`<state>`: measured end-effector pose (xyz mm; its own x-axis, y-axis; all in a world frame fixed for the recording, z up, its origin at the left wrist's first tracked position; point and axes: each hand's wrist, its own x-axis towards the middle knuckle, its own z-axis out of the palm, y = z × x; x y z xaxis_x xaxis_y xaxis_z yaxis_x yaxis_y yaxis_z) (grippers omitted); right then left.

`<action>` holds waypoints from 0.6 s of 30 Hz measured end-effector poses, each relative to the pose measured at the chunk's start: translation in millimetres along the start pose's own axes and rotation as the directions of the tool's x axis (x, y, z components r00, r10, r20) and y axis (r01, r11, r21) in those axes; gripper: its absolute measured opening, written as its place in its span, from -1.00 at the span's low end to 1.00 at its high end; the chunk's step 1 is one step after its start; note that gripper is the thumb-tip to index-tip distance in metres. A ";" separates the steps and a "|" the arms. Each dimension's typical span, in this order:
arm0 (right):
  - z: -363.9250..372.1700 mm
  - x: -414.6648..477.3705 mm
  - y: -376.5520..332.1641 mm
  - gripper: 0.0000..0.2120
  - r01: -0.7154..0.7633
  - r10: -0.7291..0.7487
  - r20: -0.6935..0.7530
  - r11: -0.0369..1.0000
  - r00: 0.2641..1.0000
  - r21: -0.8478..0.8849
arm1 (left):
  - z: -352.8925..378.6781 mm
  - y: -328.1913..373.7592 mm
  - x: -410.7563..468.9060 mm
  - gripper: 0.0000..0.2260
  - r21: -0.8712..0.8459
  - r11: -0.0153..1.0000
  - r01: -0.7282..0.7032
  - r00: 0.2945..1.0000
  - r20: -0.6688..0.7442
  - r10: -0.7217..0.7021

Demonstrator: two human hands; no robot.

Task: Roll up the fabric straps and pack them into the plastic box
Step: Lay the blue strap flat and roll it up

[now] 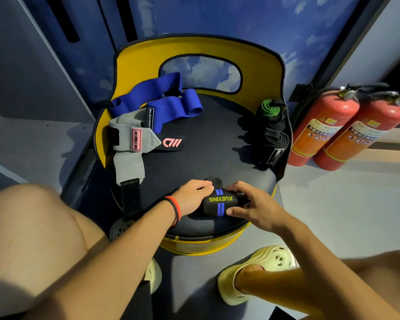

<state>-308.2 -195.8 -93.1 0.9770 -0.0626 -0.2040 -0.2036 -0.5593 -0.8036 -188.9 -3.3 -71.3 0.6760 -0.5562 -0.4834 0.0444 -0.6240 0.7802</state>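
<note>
A rolled black strap with blue stripes and yellow lettering lies at the front of the dark round seat. My left hand grips its left end and my right hand pinches its right end. A grey strap with a pink label lies unrolled at the seat's left, its black end hanging over the edge. Behind it lies a loose blue strap. Rolled black and green straps stand against the seat's right rim. No plastic box is in view.
The seat has a yellow backrest with an oval opening. Two red fire extinguishers stand on the floor at the right. My knees and pale clogs are below the seat. Grey panels close off the left.
</note>
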 end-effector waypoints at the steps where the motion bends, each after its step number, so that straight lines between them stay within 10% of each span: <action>1: 0.0 0.9 1.2 -0.62 -0.006 0.006 -0.009 1.000 1.000 0.003 | 0.1 0.2 -1.0 -0.65 0.007 1.000 -0.010 1.000 -0.003 0.010; 13: -1.6 18.7 -0.1 -0.59 -0.176 0.167 0.075 0.975 0.983 0.137 | -5.0 -6.3 16.0 -0.47 0.121 0.992 -0.025 0.997 0.069 0.017; 18: 12.5 33.6 -5.6 -0.51 -0.201 0.176 -0.123 0.949 0.977 -0.244 | -10.8 -1.9 24.4 -0.53 0.058 0.998 0.028 0.999 -0.047 -0.025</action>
<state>-275.1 -184.4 -102.5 0.9264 -0.2608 -0.2717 -0.3741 -0.7195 -0.5851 -164.5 -9.7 -80.3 0.7084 -0.5142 -0.4835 0.0201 -0.6701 0.7420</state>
